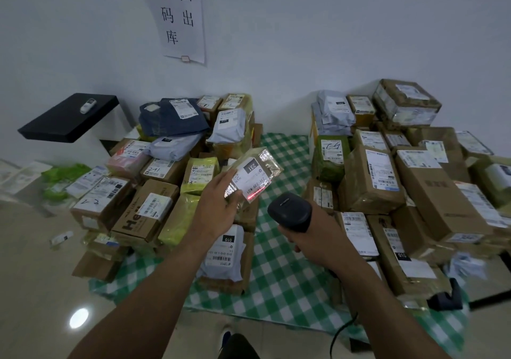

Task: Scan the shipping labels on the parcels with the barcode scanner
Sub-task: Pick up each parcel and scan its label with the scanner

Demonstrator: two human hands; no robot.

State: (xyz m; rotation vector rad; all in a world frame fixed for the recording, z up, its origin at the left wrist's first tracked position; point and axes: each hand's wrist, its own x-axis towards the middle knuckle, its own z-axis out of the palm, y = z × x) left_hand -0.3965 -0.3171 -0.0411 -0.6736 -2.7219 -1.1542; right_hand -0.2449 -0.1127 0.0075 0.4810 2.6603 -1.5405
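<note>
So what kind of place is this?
Probably a parcel pickup or sorting room: labelled parcels heaped on a green checked cloth, a wall notice, and the right hand aiming a barcode scanner at a packet in the left hand.

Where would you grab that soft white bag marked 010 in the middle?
Probably its loose near edge, from the person's side: the white bag lies flat on a box with the label up, so pinching there leaves it uncovered. The left hand grips a small parcel; the right hand holds the scanner.
</note>
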